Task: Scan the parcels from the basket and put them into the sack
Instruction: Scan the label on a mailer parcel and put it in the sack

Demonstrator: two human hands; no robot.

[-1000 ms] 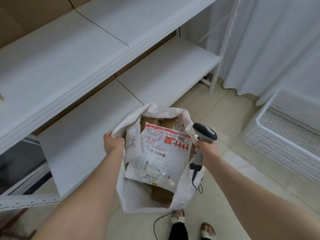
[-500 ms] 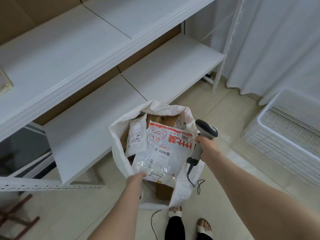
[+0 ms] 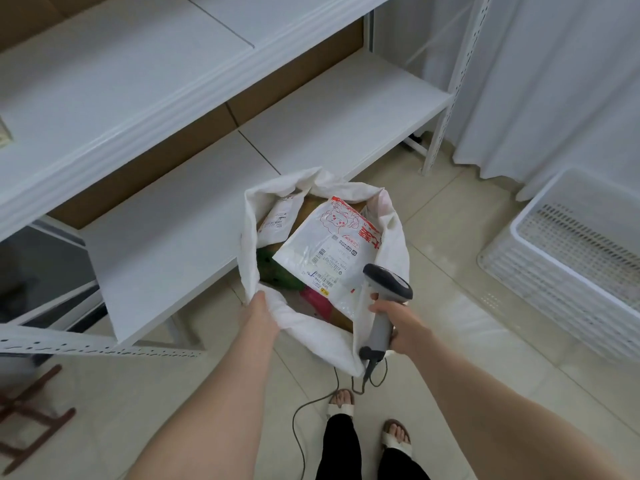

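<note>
The left hand (image 3: 260, 308) is gripping the sack (image 3: 322, 337) at its near rim, and the right hand (image 3: 398, 323) is clasping the scanner (image 3: 388, 284). A red-printed parcel (image 3: 332, 247) is lying inside. The shelf (image 3: 166, 244) edge is crowding the sack's left side, and the basket (image 3: 554, 292) is standing apart.

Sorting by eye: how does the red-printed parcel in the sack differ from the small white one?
The red-printed parcel is larger; the small white parcel is narrower. The red-printed parcel lies on top, mid-opening; the small white parcel leans at the left wall of the sack. Both white, labelled.
</note>
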